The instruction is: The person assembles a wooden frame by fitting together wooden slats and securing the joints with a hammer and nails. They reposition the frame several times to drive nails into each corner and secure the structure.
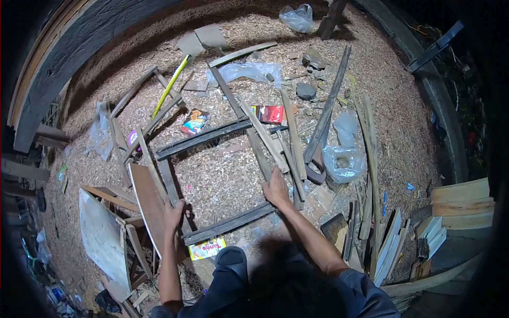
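Note:
A rectangular frame of dark, worn wooden bars point(204, 139) lies on the ground in front of me, with its near bar point(230, 223) just beyond my foot. My left hand point(173, 213) is closed around the frame's left side near the front corner, beside a leaning brown board point(147, 204). On the right side, my right hand point(277, 190) grips the frame's side bar point(259, 153), close to the lower end of a pale wooden batten point(265, 139). The fingers of both hands are partly hidden. A yellow-and-white packet point(207, 249) lies under the near left corner.
Wood shavings point(392, 138) cover the ground. What looks like a handsaw point(316, 172) lies right of the frame, near a clear plastic bag point(344, 164). Long slats point(371, 159) and stacked planks point(461, 204) are further right. A yellow strip point(169, 87) rests beyond, and a broken wooden box point(106, 233) stands left.

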{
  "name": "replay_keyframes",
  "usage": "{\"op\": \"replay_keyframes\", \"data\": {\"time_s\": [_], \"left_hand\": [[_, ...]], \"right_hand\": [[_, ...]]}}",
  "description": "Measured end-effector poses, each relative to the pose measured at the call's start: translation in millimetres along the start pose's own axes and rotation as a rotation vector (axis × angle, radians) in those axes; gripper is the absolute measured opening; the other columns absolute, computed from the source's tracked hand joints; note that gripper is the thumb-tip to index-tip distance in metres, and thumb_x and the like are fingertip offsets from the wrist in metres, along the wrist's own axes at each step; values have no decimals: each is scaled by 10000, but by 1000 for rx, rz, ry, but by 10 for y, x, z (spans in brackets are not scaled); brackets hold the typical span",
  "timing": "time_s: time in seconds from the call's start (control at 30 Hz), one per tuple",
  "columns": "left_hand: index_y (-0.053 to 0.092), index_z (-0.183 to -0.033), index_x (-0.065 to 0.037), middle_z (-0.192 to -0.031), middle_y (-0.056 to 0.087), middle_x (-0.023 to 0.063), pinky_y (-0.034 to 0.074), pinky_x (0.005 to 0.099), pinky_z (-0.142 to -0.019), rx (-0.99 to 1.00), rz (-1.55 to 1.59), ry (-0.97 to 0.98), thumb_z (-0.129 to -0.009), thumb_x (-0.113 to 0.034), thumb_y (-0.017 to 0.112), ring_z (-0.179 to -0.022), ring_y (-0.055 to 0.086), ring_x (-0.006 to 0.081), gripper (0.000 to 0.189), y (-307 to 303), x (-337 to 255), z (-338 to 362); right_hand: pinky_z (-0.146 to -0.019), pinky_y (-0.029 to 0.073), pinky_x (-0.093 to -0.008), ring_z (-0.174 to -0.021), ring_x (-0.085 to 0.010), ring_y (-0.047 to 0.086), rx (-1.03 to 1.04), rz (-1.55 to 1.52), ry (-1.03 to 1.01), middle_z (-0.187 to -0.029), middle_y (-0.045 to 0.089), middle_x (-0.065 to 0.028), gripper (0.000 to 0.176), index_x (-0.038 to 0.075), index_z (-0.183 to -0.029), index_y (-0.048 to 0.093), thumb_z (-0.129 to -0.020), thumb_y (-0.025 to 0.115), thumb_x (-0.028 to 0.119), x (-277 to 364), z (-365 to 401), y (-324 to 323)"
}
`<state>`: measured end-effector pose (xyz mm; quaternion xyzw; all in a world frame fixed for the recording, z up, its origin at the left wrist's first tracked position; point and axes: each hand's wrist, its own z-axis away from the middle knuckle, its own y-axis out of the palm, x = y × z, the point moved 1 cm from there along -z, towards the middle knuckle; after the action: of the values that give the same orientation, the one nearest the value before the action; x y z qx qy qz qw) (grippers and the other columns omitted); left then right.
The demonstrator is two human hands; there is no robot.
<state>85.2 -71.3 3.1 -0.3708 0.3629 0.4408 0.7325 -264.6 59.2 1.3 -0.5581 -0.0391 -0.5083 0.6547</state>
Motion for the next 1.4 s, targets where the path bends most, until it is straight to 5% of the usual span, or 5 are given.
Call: {"op": "replay_keyframes", "data": {"time_s": [0.3,0.47,0.6,0.8,1.4], "left_hand": [[360,-1370,95,-1135,602,309,484,441,-887,-156,-619,260,-777,-231,692,-1014,601,449,754,267,570,128],[357,-1370,98,-1125,597,303,475,458,-901,-176,-818,199,-758,-214,688,-1008,598,445,762,235,445,160],[405,-1345,79,-1113,592,310,468,472,-904,-193,-785,176,-770,-239,686,-1011,591,452,715,329,322,213],[386,-1355,70,-1264,472,343,431,484,-972,-323,-1048,99,-823,-310,688,-1129,514,480,720,386,280,232],[581,-1171,-57,-1275,447,230,410,458,-991,-179,-906,457,-817,-154,665,-1176,474,419,377,986,-175,477]], "right_hand": [[-1006,397,-487,-1222,-457,411,-126,148,-123,-1400,324,-264,594,-40,-1259,369,-760,683,32,-197,101,-113],[-958,440,-477,-1161,-418,504,-142,156,-265,-1309,490,-237,521,-19,-1258,456,-831,676,184,-106,275,-360],[-684,524,-444,-731,-405,657,-417,-168,-59,-800,655,-258,219,-40,-905,674,-846,642,169,73,355,-1388],[-763,533,-491,-858,-413,668,-411,352,275,-899,675,-249,175,0,-864,704,-850,600,140,-1628,-375,-1771],[-782,533,-479,-904,-401,672,-404,355,217,-932,689,-230,184,16,-859,716,-829,638,180,-1544,-308,-1681]]}}
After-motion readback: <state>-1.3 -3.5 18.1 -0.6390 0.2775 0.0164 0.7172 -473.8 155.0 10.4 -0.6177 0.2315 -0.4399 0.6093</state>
